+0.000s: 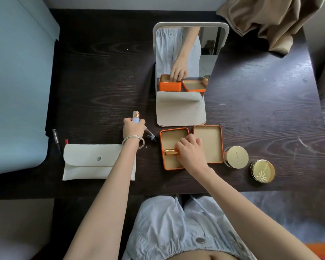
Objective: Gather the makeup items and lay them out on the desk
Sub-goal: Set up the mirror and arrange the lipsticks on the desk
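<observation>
Gold tube [170, 152] crosswise in box [174, 167]

A dark wooden desk [94, 76] fills the frame. On it: a white pouch [90, 162] lower left, a pen [56, 140] at the left edge, a mirror [184, 76] top centre, an orange box [162, 147] with its lid [208, 144] alongside, and two gold jars [236, 156] [262, 171] lower right.

desk [261, 109]: dark wood-grain, fills centre | bed [17, 91]: pale blue, left, against desk edge | tan cloth [270, 19]: draped far right | wall [120, 2]: pale, far | light: soft, even
</observation>
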